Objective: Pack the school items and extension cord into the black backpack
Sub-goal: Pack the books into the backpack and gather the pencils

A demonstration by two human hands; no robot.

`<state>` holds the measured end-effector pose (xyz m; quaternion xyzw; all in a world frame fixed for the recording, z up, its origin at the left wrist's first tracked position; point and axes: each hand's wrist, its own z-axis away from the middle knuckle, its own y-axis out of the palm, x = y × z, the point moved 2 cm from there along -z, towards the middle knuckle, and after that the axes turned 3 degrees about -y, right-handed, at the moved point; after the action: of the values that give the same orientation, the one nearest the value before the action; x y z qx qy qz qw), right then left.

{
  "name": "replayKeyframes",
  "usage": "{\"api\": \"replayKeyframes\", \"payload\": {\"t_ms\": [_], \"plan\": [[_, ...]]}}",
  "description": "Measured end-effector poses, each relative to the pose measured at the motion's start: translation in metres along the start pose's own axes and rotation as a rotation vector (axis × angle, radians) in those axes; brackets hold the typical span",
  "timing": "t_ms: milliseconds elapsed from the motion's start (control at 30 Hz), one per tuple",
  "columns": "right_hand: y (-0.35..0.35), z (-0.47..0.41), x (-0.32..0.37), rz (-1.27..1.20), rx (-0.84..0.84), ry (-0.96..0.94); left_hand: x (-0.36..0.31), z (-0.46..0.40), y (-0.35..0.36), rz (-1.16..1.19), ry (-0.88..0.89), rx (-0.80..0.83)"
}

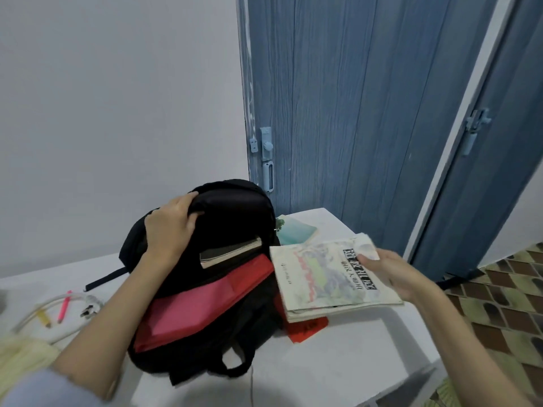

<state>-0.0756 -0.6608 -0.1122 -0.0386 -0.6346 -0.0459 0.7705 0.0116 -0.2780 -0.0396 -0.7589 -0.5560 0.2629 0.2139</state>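
**Hands at the backpack: mouth held wide, next book coming in**

Left hand point(172, 227) is gripping the top edge of the black backpack point(235, 207), fingers curled over the rim and pulling the mouth wide. Right hand point(390, 273) is pinching a pale paperback book point(326, 277) by its far corner, thumb on the cover, and holding it level just beside the opening, to the right of the left hand.

Judging by this, the book-loading step is under way. One book point(232, 251) is already sitting inside, just below the left hand, and a red folder point(205, 306) is sticking out of the bag toward the person. The next move is calling for tipping the paperback on edge and sliding it leftward behind the book already in.

Under both hands the white table point(338, 348) is carrying everything. Its right edge is running close under the right forearm, so anything set down there is risking the floor. A blue door point(367, 113) is standing beyond the right hand, well apart.

Beyond the paperback a green booklet point(296, 230) is waiting. Under the paperback a red paper point(308, 330) is lying flat. Left of the left forearm, the white extension cord point(58, 315) is lying unpacked, with a pink pen point(64, 306) and a yellow pencil point(44, 317) on it.
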Motion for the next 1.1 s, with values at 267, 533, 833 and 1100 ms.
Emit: {"api": "replayKeyframes", "payload": {"t_ms": [267, 533, 833, 1100], "plan": [[0.045, 0.000, 0.033, -0.111, -0.020, -0.055, 0.004, -0.010, -0.005, -0.009, 0.127, -0.083], [0.027, 0.000, 0.070, 0.017, -0.238, -0.252, 0.013, -0.026, -0.013, 0.032, 0.167, -0.052], [0.016, 0.004, 0.050, -0.265, -0.166, -0.012, 0.011, -0.012, -0.004, 0.025, 0.157, -0.065], [0.151, 0.018, 0.021, -0.295, 0.069, 0.014, -0.002, -0.013, -0.002, 0.050, 0.173, -0.081]]}}
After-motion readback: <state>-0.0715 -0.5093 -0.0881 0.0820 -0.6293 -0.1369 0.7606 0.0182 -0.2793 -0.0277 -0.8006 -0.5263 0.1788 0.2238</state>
